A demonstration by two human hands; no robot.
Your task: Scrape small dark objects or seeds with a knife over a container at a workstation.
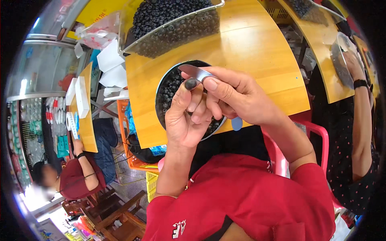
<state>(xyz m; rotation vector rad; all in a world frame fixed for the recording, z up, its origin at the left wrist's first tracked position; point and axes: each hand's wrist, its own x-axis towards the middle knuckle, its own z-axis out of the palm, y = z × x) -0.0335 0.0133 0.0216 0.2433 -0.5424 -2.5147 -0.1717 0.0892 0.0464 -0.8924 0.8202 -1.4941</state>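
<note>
My left hand is closed, pinching a small dark round bead-like piece between thumb and fingertips. In my right hand is a small knife, its short metal blade pointing left just above the piece. The two hands touch at the fingers. A blue rounded end shows below my right hand; I cannot tell whether it is the knife's handle. Beneath my hands stands a round bowl full of similar dark round pieces, partly covered by my hands.
A clear box heaped with dark round pieces stands at the table's far side. An orange crate is left of the table. At right, a co-worker's hand reaches into another bowl. Another person sits at left.
</note>
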